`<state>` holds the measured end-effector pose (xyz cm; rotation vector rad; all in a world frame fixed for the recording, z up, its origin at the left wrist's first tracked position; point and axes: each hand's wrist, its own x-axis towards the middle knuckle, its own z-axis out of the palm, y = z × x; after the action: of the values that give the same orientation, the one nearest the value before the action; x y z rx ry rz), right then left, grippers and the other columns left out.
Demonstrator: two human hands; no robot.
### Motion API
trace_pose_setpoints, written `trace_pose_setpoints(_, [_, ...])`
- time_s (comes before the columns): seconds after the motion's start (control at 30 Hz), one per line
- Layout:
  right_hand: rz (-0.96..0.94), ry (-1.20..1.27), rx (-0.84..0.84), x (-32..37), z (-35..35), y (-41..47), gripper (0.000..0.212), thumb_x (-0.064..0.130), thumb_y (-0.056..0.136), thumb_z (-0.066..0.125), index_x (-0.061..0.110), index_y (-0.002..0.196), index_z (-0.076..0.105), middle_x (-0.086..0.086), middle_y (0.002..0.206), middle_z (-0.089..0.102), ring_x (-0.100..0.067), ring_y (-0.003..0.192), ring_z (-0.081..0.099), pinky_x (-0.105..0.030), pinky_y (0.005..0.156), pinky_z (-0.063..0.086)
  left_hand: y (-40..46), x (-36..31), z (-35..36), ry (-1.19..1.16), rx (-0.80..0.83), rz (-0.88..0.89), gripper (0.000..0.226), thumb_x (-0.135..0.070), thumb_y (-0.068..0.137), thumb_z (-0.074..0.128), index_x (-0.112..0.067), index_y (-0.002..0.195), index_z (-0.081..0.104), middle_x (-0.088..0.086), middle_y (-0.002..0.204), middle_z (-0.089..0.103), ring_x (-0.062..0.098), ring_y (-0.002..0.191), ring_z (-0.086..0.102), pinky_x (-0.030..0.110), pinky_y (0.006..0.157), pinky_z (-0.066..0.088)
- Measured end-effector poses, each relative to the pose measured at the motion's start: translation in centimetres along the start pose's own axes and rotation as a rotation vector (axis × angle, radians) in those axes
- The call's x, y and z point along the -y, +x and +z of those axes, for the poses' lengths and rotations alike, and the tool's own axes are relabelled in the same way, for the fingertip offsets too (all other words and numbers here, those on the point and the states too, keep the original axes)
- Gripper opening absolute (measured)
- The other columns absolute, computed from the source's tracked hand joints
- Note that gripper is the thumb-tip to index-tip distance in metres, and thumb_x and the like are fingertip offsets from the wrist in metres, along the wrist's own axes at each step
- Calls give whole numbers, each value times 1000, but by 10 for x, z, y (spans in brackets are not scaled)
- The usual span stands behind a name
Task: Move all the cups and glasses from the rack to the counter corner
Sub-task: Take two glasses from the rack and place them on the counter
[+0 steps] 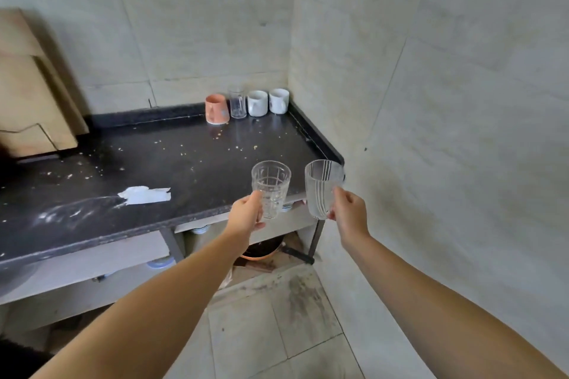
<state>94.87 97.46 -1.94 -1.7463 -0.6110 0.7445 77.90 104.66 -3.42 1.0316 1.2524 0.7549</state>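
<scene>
While left hand (246, 218) grips checked glass (271, 188) and right hand (349, 212) grips striped glass (321, 189), both upright: counter corner (303, 129) row at 12 o'clock, right hand nearer.

Both forearms are bare, the left hand (246, 216) and right hand (349, 212) without sleeves or gloves.

Wooden boards (27, 86) cut by left edge; under-counter pan (261, 251) half hidden.

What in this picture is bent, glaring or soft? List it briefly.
Head view: wide-angle bowing curves the wall tile seams and counter edge; pale sheen on the counter near the paper scrap; both held glasses, left and right, show sharply; light is flat, shadows faint.
</scene>
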Motion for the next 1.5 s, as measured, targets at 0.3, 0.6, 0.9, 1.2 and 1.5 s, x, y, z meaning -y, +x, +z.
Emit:
trace_pose_setpoints(0.3, [18,-57,49,29,59,147,37,25,89,47,14,56,35,-4,55,38,-24,66,44,-33,64,34,136,-49,24,-108,-52,-65,35,-27,95,42,-20,62,47,1,60,42,15,62,46,37,86,49])
trace_pose_setpoints(0.6, [82,-5,-21,49,157,282,41,21,93,48,13,55,38,-2,55,38,-17,59,40,-32,66,40,309,-98,11,-13,-3,-102,36,-27,94,42,-18,59,36,-1,58,32,14,56,35,31,76,45])
trace_pose_setpoints(0.9, [149,10,-40,42,219,395,32,22,93,49,8,64,44,-4,59,40,-16,60,41,-27,62,41,439,-106,30,19,-41,-190,36,-26,93,40,-16,59,39,1,59,34,14,59,37,34,77,48])
trace_pose_setpoints(1.2, [150,34,-92,22,255,490,42,22,93,47,13,53,38,-3,53,40,-17,55,41,-34,67,41,524,-105,64,-69,-26,-247,35,-25,91,42,-19,57,36,-2,57,33,13,56,34,33,77,47])
trace_pose_setpoints(1.5, [102,37,-129,4,269,528,42,21,94,45,14,53,38,-1,53,39,-13,56,45,-39,73,45,556,-98,85,-110,-31,-227,37,-24,90,42,-20,55,30,-2,57,29,12,56,32,31,78,47])
